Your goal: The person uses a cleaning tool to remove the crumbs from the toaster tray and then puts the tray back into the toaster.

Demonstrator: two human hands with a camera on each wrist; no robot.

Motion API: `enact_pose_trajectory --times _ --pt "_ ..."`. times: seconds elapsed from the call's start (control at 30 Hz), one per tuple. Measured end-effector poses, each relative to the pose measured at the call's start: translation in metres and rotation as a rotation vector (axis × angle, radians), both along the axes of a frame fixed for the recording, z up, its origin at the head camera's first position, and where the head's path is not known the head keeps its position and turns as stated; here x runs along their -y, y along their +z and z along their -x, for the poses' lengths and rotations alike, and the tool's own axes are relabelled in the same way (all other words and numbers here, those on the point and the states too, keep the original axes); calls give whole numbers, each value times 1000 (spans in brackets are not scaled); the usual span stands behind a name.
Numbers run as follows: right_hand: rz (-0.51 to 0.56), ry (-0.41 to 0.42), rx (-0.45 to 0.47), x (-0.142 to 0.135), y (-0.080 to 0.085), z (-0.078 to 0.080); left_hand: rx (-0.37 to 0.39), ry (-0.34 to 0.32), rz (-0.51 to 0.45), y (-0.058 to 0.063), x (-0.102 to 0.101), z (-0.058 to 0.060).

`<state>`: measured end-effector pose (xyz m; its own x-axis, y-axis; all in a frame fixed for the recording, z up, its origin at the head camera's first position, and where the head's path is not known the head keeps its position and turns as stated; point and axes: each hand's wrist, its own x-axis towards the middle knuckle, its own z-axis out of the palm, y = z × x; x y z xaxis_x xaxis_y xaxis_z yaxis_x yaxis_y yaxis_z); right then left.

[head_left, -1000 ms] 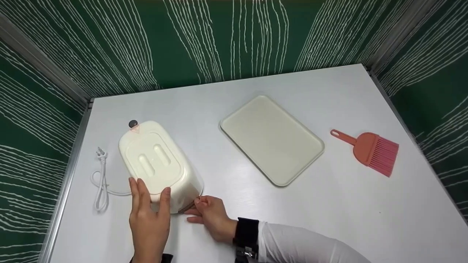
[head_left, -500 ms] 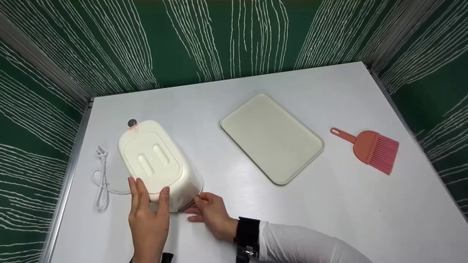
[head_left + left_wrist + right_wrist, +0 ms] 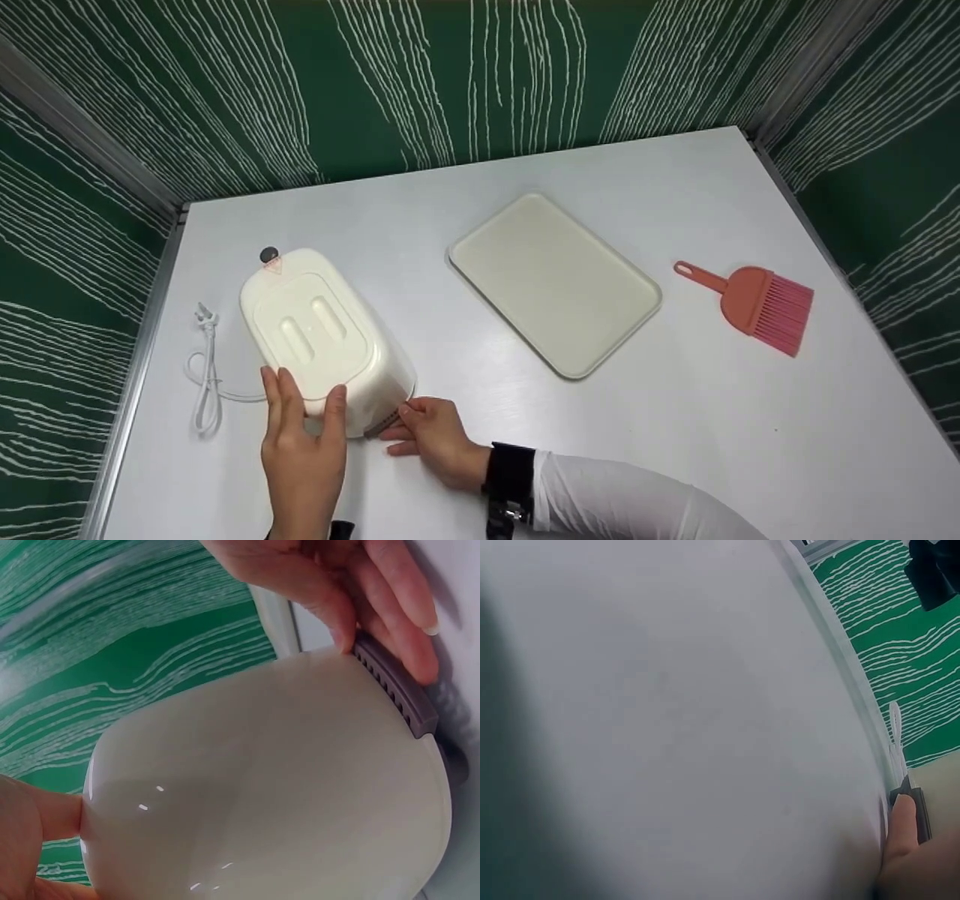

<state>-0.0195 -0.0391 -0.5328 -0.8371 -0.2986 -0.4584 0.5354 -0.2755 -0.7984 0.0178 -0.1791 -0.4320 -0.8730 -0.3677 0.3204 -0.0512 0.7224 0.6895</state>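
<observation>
A cream toaster [image 3: 356, 371] with a lid on top stands at the left of the table. My left hand [image 3: 304, 457] rests its straight, spread fingers on the toaster's near end, at the lid's edge. Low on that end is a dark brown ridged strip [image 3: 397, 686], which looks like the front of a crumb tray. My right hand [image 3: 442, 442] pinches it between thumb and fingers. In the right wrist view, the right thumb [image 3: 904, 821] lies against this dark piece; most of the hand is out of frame. Whatever lies behind the strip is hidden inside the toaster.
From the toaster's left side runs a bundled white power cord [image 3: 208, 382] with its plug. A dark knob [image 3: 269, 254] juts from the far end. A pale rectangular tray [image 3: 555, 292] lies mid-table, and a red dustpan with a pink brush [image 3: 746, 298] lies at right.
Both hands keep their places on the toaster and the dark strip. The whole head view has shifted very slightly; nothing else has visibly moved.
</observation>
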Motion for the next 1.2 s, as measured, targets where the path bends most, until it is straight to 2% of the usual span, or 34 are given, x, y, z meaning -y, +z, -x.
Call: enact_pose_trajectory --times 0.3,0.53,0.83,1.2 --pt "7 13 -12 -3 1 -1 -39 2 -26 0 0 2" --pt "-18 24 -21 -3 3 -3 -67 0 -8 0 0 2" --pt "-6 -6 -14 -2 2 -2 -59 -9 -7 0 0 2" --pt "-41 5 -71 -4 -2 -4 -68 -7 -19 0 0 2"
